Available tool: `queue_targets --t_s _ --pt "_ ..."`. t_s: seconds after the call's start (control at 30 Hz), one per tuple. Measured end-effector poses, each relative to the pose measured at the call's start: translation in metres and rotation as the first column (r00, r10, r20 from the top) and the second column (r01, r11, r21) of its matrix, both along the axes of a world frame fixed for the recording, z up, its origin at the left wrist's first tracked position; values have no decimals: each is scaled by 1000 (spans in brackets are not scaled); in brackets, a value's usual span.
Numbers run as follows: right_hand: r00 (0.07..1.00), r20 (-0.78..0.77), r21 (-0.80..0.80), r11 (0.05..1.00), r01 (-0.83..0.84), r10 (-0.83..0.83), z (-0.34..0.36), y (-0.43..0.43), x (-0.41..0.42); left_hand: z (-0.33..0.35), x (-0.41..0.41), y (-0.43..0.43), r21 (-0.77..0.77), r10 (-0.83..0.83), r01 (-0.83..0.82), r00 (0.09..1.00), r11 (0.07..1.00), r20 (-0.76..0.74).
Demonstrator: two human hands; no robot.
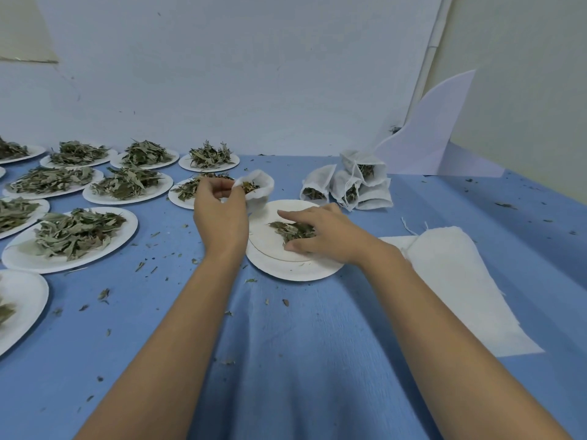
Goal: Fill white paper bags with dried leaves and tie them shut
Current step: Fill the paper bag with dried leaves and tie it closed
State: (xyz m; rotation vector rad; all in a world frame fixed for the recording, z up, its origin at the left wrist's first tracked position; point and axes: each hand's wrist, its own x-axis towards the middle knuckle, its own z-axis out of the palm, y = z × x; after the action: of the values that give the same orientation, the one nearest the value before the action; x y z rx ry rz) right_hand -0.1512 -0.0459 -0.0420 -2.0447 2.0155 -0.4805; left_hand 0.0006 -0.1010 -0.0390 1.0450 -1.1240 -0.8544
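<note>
My left hand (220,214) pinches the rim of a white paper bag (259,190) and holds it up with its mouth open; some dried leaves show inside. Just right of it lies a white paper plate (286,268) with a small heap of dried leaves (290,230). My right hand (320,231) lies over that heap, fingers curled around the leaves. A pile of filled white bags (349,185) lies behind the plate to the right. A stack of flat empty bags (457,281) lies at the right.
Several paper plates heaped with dried leaves (73,236) cover the left side of the blue table (286,360). Leaf crumbs are scattered over the cloth. A bent white sheet (435,138) stands against the wall at the back right.
</note>
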Motion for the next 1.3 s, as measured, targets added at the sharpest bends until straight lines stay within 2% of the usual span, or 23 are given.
queue_targets --t_s 0.07,0.17,0.43,0.67,0.77,0.83,0.87,0.93,1.0,1.03,1.1,1.3 --pt "999 10 -47 998 -41 41 -1 -2 2 0 0 0 5 1 -1 1000 1000 -6" --pt "994 -77 -90 992 -90 83 -3 -5 5 0 -1 1 4 -4 4 1000 1000 -10" --pt "972 -228 -188 982 15 -58 -10 -4 16 -1 -2 1 5 -6 6 1000 1000 6" --pt "971 -161 -311 943 118 -175 -24 -5 24 -4 -6 3 -15 -16 17 999 1000 38" --pt "978 -36 -376 909 178 -206 -26 -6 21 -5 -8 5 -9 -37 37 998 999 48" --pt "954 216 -434 856 282 -205 -20 -3 21 -6 -9 7 -4 -54 54 997 999 52" --pt "909 374 -439 827 350 -186 -15 -1 21 -6 -10 8 -3 -58 58 997 998 53" --pt "759 637 -390 794 467 -134 -2 1 20 -6 -11 8 -5 -51 52 997 999 64" --pt "598 797 -289 812 507 -90 10 1 18 -5 -11 9 -12 -39 40 996 999 81" --pt "532 843 -235 839 490 -75 16 1 18 -5 -11 10 -16 -37 39 996 999 86" --pt "460 885 -151 892 426 -69 22 3 21 -5 -12 11 -20 -45 47 995 999 94" --pt "373 918 -10 934 358 -133 24 6 25 -9 -15 15 -65 -182 192 974 979 133"
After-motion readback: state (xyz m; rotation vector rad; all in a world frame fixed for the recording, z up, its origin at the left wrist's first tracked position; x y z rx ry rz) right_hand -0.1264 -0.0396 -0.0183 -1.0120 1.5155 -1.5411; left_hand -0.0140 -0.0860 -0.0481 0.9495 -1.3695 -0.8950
